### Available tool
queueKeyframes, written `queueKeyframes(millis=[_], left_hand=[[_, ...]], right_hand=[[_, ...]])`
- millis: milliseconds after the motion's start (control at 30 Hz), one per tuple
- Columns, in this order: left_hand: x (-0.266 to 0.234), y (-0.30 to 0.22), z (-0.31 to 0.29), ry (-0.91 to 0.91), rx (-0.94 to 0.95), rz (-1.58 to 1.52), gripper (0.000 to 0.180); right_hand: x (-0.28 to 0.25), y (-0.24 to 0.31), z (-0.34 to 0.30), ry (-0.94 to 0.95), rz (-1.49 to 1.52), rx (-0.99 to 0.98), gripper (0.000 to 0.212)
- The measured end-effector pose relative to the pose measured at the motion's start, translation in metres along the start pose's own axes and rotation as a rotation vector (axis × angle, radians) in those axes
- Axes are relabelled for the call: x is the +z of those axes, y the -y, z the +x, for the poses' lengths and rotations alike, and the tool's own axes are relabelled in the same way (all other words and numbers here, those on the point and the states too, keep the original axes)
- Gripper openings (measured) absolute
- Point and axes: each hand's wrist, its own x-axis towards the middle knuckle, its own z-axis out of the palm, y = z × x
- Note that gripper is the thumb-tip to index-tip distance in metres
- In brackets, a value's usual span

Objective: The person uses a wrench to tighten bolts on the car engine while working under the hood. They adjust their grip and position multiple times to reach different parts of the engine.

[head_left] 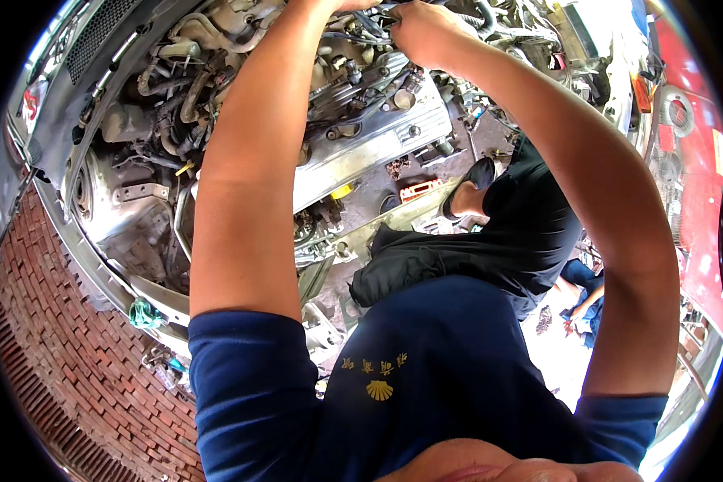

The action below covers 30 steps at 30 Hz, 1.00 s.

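Observation:
Both my arms reach up over an open engine bay. My left hand [353,3] is almost wholly cut off by the upper edge, so its fingers do not show. Close beside it, my right hand [427,34] has its fingers curled in among dark wires and hoses [365,30]. Whatever those fingers grip is hidden. Below the hands lies a long silver metal engine part [377,157], with a round cap [404,99] near its upper side. Bent metal pipes [205,32] and rubber hoses fill the bay to the left.
My leg in black trousers [466,257] stands against the bay's front. An orange-red case [420,190] lies low beyond the silver part. A green cloth [145,313] hangs at the left edge above red brick paving [72,337]. Another person [588,301] is low at right, near a red panel [699,233].

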Motion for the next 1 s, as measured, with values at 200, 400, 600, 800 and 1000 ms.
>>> queueKeyframes(millis=[200, 400, 600, 800, 1000], left_hand=[[0.000, -0.016, 0.007, 0.040, 0.007, 0.012, 0.031], [0.004, 0.012, -0.001, 0.021, 0.138, -0.108, 0.024], [-0.003, 0.010, -0.019, -0.004, 0.202, 0.132, 0.026], [-0.024, -0.027, -0.024, 0.223, -0.176, -0.004, 0.028], [0.003, 0.046, 0.002, 0.178, 0.197, 0.147, 0.031]], right_hand=[[0.033, -0.027, 0.043, -0.094, -0.669, -0.500, 0.012], [0.028, -0.027, 0.022, -0.242, 0.466, 0.060, 0.044], [0.035, -0.037, -0.023, -0.386, 0.537, -0.070, 0.048], [0.023, -0.039, -0.043, -0.405, 0.346, -0.083, 0.033], [0.041, -0.026, -0.032, -0.501, 0.625, -0.079, 0.039]])
